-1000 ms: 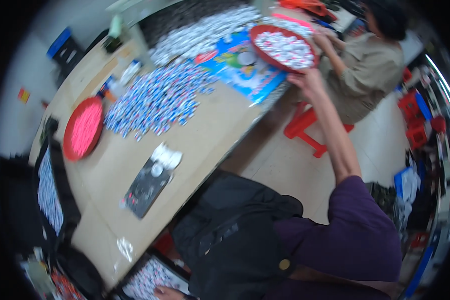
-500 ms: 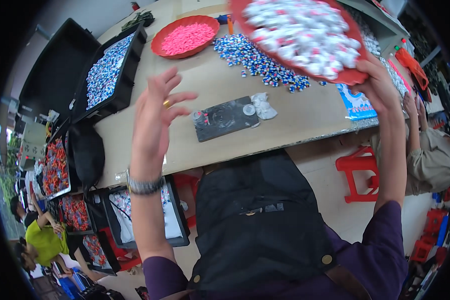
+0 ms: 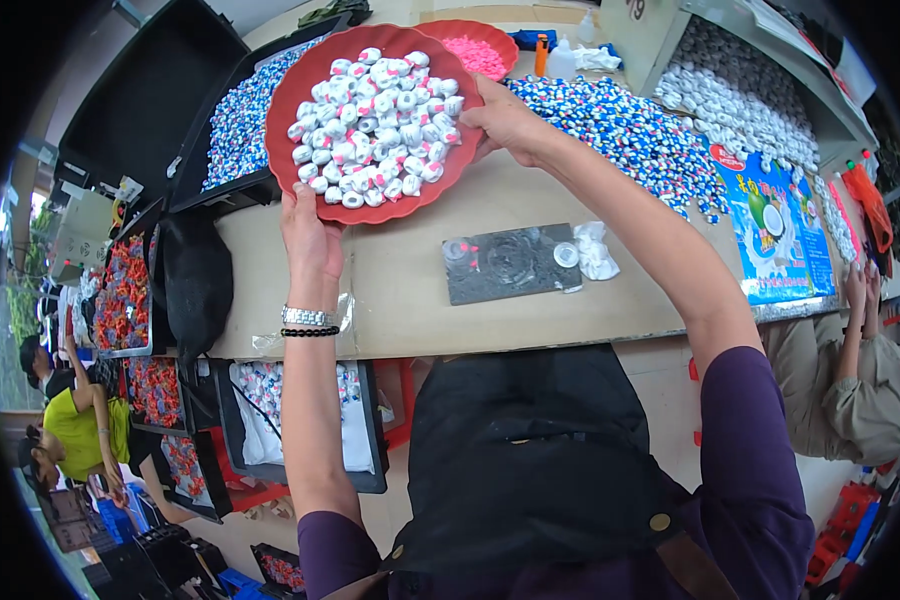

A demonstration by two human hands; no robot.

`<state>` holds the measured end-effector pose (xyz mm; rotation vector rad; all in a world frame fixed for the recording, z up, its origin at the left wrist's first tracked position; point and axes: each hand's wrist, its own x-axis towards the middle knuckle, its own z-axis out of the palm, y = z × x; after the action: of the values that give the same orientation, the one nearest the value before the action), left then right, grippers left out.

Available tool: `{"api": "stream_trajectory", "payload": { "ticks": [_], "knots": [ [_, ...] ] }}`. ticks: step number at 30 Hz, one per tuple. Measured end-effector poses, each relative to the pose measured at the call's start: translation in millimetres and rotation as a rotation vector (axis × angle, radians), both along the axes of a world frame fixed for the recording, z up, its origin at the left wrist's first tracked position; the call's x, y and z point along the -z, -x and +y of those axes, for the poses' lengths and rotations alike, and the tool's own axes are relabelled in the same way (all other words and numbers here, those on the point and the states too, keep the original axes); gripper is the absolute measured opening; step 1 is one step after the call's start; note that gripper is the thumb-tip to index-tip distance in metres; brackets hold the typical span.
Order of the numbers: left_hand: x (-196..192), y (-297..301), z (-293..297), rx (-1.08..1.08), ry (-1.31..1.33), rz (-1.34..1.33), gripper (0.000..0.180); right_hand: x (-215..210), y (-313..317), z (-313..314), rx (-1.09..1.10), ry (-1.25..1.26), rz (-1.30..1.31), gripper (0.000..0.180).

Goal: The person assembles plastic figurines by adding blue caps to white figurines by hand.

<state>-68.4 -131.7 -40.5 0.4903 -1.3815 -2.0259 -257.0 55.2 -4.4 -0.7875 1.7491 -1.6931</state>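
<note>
A red scalloped plate (image 3: 390,207) is held up over the left part of the table, heaped with small white rounded pieces (image 3: 370,130) that have pink spots. My left hand (image 3: 313,238) grips its near rim. My right hand (image 3: 507,120) closes on the rim at the right. Partly behind this plate stands a second red plate (image 3: 505,45) of small pink pieces (image 3: 475,55). On the table in front of me lies a dark flat slab (image 3: 515,265) with a small clear round dish (image 3: 566,255) on it, beside a crumpled white tissue (image 3: 595,252).
Many blue-and-white pieces (image 3: 620,125) are spread on the table (image 3: 400,310). A black tray (image 3: 185,190) at the left holds similar ones. White pieces (image 3: 740,100) fill a grey bin. A blue printed sheet (image 3: 775,235) lies at the right, near another person's hands (image 3: 863,290).
The plate of white pieces has come from the upper right to the left in my right hand. My left hand, free before, now grips its rim.
</note>
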Motion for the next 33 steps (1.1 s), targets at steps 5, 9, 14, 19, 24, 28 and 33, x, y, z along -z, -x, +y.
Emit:
{"api": "stream_trajectory", "payload": {
  "ticks": [5,9,14,19,24,28,33],
  "knots": [
    [25.4,8.2,-11.9,-0.132,0.017,0.045,0.05,27.7,12.1,-35.2,0.13,-0.05,0.151,0.06],
    [36.1,7.7,9.3,-0.327,0.312,-0.038,0.084,37.0,15.9,-37.3,0.121,0.023,0.072,0.06],
    [29.2,4.7,43.1,-0.254,0.517,-0.092,0.123,46.6,26.2,-37.1,0.215,0.049,0.245,0.06],
    [21.9,15.4,60.9,-0.378,1.121,-0.452,0.14,43.5,13.2,-40.9,0.348,0.01,0.365,0.066],
    [21.9,19.6,62.6,-0.353,1.241,-0.614,0.145,34.9,-1.7,-42.4,0.416,-0.016,0.324,0.066],
    [18.8,22.5,71.1,-0.356,1.294,-0.611,0.145,41.7,-1.0,-43.8,0.521,0.051,0.46,0.064],
    [11.1,25.7,82.2,-0.283,1.274,-0.761,0.146,43.2,-5.6,-45.5,0.578,-0.026,0.603,0.06]
  ]
}}
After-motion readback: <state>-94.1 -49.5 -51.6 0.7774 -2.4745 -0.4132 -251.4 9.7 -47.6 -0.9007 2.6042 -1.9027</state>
